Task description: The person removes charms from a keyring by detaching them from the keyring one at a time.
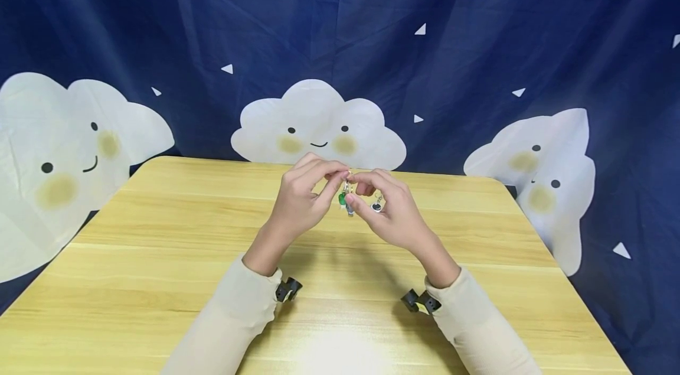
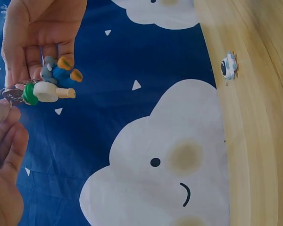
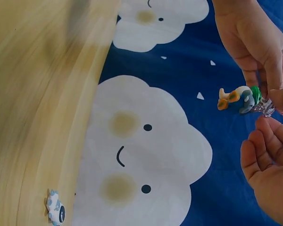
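My left hand (image 1: 300, 195) and right hand (image 1: 390, 209) meet above the far part of the table, both pinching a small metal key ring (image 2: 12, 94) with their fingertips. Two little figure charms dangle from it. One charm (image 2: 46, 92) has a green top, a white middle and a beige end. Beside it, the other charm (image 2: 60, 73) is grey and blue with orange feet. Fingers partly hide the ring in the head view. Past my right hand's fingers lies a white and black charm (image 1: 376, 207) with a short chain, on the table and apart from the hands.
The light wooden table (image 1: 186, 245) extends around my forearms. Behind its far edge hangs a dark blue curtain (image 1: 265, 20) printed with white clouds and small triangles. A black camera (image 1: 288, 289) is strapped to each wrist over the light sleeves.
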`<state>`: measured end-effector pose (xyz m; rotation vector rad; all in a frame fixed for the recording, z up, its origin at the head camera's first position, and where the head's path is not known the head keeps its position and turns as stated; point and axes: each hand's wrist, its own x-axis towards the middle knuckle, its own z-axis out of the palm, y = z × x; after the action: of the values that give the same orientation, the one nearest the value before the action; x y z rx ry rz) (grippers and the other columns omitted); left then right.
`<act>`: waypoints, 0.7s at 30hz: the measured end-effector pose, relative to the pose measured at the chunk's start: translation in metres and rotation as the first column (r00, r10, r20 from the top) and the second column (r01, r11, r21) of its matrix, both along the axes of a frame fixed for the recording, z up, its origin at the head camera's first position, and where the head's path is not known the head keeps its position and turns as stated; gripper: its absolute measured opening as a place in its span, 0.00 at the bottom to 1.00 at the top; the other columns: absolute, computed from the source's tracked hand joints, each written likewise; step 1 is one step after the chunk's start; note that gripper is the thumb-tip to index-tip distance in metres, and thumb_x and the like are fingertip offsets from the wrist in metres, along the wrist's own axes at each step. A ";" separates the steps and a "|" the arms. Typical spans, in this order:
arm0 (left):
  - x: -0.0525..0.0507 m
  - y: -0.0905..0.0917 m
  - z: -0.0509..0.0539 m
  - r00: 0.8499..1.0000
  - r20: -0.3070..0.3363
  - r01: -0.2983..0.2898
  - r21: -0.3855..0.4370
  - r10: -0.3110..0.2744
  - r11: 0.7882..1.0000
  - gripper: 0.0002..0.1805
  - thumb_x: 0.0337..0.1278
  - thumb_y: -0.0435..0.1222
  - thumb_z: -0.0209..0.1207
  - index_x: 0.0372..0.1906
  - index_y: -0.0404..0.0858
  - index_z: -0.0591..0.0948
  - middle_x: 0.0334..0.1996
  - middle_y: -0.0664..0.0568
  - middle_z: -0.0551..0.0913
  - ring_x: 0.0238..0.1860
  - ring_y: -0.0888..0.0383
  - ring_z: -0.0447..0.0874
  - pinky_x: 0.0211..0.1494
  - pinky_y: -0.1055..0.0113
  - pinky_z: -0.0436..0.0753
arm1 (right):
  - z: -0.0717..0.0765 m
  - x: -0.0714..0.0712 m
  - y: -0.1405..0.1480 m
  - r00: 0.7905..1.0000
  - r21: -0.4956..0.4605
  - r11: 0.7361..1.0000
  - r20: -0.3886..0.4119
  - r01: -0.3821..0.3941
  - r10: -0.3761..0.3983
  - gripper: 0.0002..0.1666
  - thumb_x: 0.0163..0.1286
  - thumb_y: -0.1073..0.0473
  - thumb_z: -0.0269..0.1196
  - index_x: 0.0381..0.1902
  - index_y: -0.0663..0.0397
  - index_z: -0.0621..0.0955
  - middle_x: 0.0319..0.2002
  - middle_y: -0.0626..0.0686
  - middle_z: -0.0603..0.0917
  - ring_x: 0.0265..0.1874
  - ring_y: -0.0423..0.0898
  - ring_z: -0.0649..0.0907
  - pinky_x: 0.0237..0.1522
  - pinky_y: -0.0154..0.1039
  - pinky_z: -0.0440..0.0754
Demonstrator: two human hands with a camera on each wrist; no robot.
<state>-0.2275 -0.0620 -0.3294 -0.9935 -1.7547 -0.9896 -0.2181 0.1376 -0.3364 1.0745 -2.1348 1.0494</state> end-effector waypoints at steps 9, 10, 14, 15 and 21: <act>0.000 0.000 0.001 1.000 -0.004 -0.015 0.002 0.015 1.000 0.05 0.58 0.24 0.69 0.39 0.33 0.87 0.33 0.48 0.89 0.35 0.55 0.81 0.36 0.67 0.81 | 0.001 0.001 0.000 1.000 -0.034 0.999 0.011 -0.003 0.003 0.14 0.66 0.63 0.69 0.48 0.61 0.84 0.32 0.49 0.81 0.35 0.45 0.80 0.38 0.38 0.79; 0.000 0.000 0.001 1.000 -0.005 -0.015 0.004 0.015 1.000 0.05 0.58 0.24 0.69 0.39 0.33 0.87 0.33 0.48 0.89 0.35 0.55 0.81 0.36 0.67 0.81 | 0.001 0.000 0.000 1.000 -0.036 0.999 0.010 -0.003 0.003 0.13 0.67 0.63 0.68 0.48 0.61 0.84 0.33 0.49 0.82 0.35 0.45 0.80 0.38 0.38 0.79; 0.000 0.000 0.001 1.000 -0.008 -0.003 0.012 0.003 1.000 0.04 0.59 0.24 0.68 0.38 0.33 0.87 0.33 0.48 0.89 0.35 0.55 0.81 0.36 0.66 0.81 | 0.000 0.001 0.001 1.000 -0.040 0.999 -0.007 -0.017 0.017 0.11 0.69 0.65 0.63 0.48 0.62 0.83 0.35 0.50 0.83 0.35 0.45 0.80 0.38 0.37 0.79; 0.000 0.000 0.001 1.000 -0.010 0.001 0.013 0.000 1.000 0.04 0.59 0.24 0.68 0.38 0.33 0.87 0.33 0.48 0.89 0.35 0.55 0.81 0.36 0.66 0.81 | 0.000 0.001 0.001 1.000 -0.039 0.999 -0.015 -0.020 0.020 0.10 0.70 0.65 0.61 0.47 0.62 0.83 0.36 0.52 0.83 0.36 0.45 0.80 0.38 0.38 0.79; 0.000 0.002 0.001 1.000 -0.016 0.006 0.011 -0.005 1.000 0.05 0.58 0.24 0.69 0.38 0.33 0.87 0.34 0.48 0.89 0.35 0.54 0.81 0.35 0.66 0.81 | 0.000 0.000 0.000 0.997 -0.050 0.999 -0.075 -0.019 0.015 0.12 0.81 0.62 0.54 0.45 0.62 0.83 0.39 0.57 0.86 0.36 0.46 0.81 0.37 0.38 0.79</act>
<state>-0.2272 -0.0601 -0.3288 -0.9977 -1.7324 -0.9906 -0.2176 0.1380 -0.3361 1.0928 -2.0323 1.0493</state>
